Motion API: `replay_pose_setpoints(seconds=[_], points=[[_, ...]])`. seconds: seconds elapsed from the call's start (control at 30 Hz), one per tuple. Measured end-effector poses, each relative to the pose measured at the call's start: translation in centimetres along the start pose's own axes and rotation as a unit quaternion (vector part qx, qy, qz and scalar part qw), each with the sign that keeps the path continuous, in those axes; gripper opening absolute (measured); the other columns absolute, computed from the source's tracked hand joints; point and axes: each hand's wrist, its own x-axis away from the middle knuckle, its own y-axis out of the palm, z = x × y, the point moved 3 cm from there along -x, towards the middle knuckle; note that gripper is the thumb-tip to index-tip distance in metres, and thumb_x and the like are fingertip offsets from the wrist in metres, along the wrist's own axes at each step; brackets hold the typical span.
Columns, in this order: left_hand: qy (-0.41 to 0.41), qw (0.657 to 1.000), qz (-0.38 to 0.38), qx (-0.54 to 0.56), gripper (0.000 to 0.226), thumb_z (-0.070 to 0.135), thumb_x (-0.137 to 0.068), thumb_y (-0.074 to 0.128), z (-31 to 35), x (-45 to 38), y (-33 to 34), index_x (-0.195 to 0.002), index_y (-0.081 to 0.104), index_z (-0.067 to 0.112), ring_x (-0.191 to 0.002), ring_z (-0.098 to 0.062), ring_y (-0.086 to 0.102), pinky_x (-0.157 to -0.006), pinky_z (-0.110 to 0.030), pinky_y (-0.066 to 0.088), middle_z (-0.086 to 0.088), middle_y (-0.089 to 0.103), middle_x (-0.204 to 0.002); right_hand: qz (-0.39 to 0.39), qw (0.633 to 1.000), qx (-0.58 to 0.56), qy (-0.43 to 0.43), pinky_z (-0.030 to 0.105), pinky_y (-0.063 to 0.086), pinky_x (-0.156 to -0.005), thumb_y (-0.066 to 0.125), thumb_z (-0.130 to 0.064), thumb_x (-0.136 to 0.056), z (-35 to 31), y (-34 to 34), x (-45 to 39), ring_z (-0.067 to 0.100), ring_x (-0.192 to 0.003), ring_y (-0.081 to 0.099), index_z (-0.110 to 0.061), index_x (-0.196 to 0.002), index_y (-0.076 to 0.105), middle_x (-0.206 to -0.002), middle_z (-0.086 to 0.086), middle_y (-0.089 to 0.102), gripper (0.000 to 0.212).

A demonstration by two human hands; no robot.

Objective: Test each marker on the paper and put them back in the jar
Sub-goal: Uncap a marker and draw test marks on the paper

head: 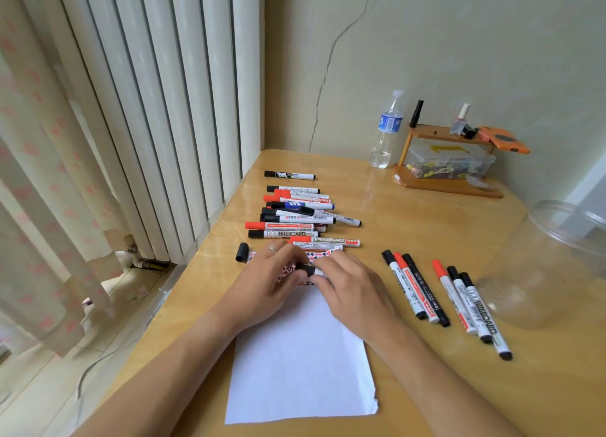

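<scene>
- Two bare hands meet over the far end of a white sheet of paper (300, 364) that lies on a wooden table (410, 213), close to its near edge.
- The left hand (267, 284), a ring on one finger, curls its fingers around the dark end of a marker (310, 270); the right hand (352, 287) pinches the same marker from the other side.
- The far end of the paper, under the fingers, carries red and black scribbles.
- A loose black cap (242, 252) stands on the table just left of the left hand, toward the table's left edge.
- A pile of markers (300, 216) with red, black and blue caps lies beyond the hands, along the left edge; one black marker (289, 175) lies apart, nearer the far left corner.
- Six markers (442, 302), in two sets of three, lie right of the paper.
- A clear jar (537, 266) lies on its side at the right edge, its mouth turned to the far right; no marker shows inside it.
- At the far edge stand a water bottle (386, 134) and a small wooden shelf (447, 161) with a clear plastic box.
</scene>
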Motion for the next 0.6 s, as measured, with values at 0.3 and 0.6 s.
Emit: replay_pose_setpoints(seconds=[0.3, 0.6], points=[[0.015, 0.993, -0.020, -0.115, 0.037, 0.048, -0.107, 0.033, -0.5, 0.0, 1.0, -0.099, 0.061, 0.024, -0.092, -0.015, 0.057, -0.070, -0.031, 0.020, 0.013, 0.061, -0.096, -0.002, 0.999, -0.021, 0.024, 0.035, 0.047, -0.058, 0.048, -0.038, -0.097, -1.1, -0.2, 0.2, 0.020, -0.076, 0.056, -0.019, -0.093, 0.062, -0.084, -0.005, 0.057, 0.024], [0.018, 0.996, -0.009, -0.084, 0.054, 0.052, -0.108, 0.025, -0.2, -0.4, 0.9, -0.095, 0.064, 0.016, -0.084, -0.021, 0.055, -0.069, -0.025, 0.031, 0.004, 0.060, -0.090, 0.054, 0.996, 0.066, 0.020, 0.027, 0.033, -0.045, 0.049, -0.042, -0.096, -1.7, -0.4, 0.1, 0.023, -0.056, 0.053, -0.019, -0.078, 0.057, -0.068, -0.003, 0.054, 0.030]])
